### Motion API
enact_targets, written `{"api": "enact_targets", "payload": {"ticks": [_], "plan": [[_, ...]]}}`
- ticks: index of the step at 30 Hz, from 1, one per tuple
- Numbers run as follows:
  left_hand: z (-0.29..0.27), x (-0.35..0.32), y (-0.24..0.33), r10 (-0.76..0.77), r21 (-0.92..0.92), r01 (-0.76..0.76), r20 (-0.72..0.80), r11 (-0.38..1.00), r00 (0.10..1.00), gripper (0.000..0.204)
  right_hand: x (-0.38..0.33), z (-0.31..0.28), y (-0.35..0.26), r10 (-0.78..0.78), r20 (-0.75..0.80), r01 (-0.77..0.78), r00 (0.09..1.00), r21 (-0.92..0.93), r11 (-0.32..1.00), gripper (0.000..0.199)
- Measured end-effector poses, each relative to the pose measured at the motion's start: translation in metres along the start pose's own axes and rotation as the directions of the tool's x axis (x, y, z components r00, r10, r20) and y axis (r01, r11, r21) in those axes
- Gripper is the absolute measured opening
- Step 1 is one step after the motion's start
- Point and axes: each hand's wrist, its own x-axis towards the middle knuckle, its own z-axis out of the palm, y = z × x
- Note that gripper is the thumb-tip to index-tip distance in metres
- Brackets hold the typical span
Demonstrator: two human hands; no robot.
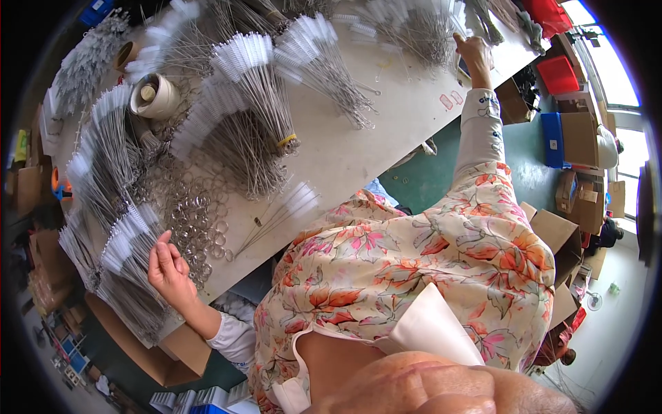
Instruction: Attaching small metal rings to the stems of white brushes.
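Holds the right hand (476, 55) stretched out over the far side of the worktop (403, 114), at the edge of a loose spread of brushes (420, 38) with white bristles and thin wire stems. Points one of the right fingers out ahead and bends the others in toward the palm; cannot tell whether pinching or touching a stem. Holds the left hand (171, 272) at the near left, between a thick bundle of brushes (134, 238) and a heap of metal rings (196, 207). Curls the left fingers loosely, close together, with the palm partly in view; cannot tell whether gripping anything small.

Has more brushes across the left and far parts of the worktop: near the middle, a tall bunch (252, 76) tied near the stem ends with a yellow band (286, 140); just right of it, another bunch (321, 69) with stems fanned toward the near edge; below and to the left, a greyer bunch (234, 138) lying flat. Has a few single brushes (279, 214) close to the near edge, right of the rings, with a small brown piece (258, 221) beside them. Has a pale round tub (157, 96) among the bunches at the left.

Wears a floral smock (414, 262) with pale cuffs. Stands near an open cardboard box (183, 352) at the lower left, and a blue bin (553, 140) and red crates (558, 74) at the right, above a green floor (427, 183).
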Motion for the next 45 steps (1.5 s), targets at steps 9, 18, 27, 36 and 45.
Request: {"api": "enact_targets", "payload": {"ticks": [9, 18, 27, 36, 45], "plan": [[-0.007, -0.005, -0.011, -0.038, -0.003, 0.038, 0.014, 0.999, 0.999, 0.023, 0.018, 0.014, -0.018, 0.173, 0.112, -0.192, 0.979, 0.795, 0.575, 0.034], [-0.003, -0.013, -0.011, -0.036, -0.013, 0.036, -0.01, 0.999, 0.999, 0.022, 0.015, -0.002, -0.06, -0.094, 0.004, 0.092, 0.996, 0.151, 0.984, 0.034], [0.004, -0.01, -0.012, -0.029, -0.073, 0.033, 0.061, 0.997, 0.998, 0.024, 0.062, -0.016, -0.06, -0.416, -0.222, 0.44, 0.882, 0.069, 0.895, 0.041], [0.04, -0.018, 0.021, 0.103, 0.023, -0.104, 0.035, 0.994, 0.994, 0.025, -0.012, -0.116, -0.175, -0.636, -0.225, 0.526, 0.738, 0.782, 0.335, 0.021], [0.12, -0.001, 0.048, 0.552, -0.04, -0.553, 0.161, 0.832, 0.819, 0.022, -0.308, -0.136, -0.273, -0.975, -0.148, -0.395, 0.164, 0.896, -0.202, 0.029]]}}
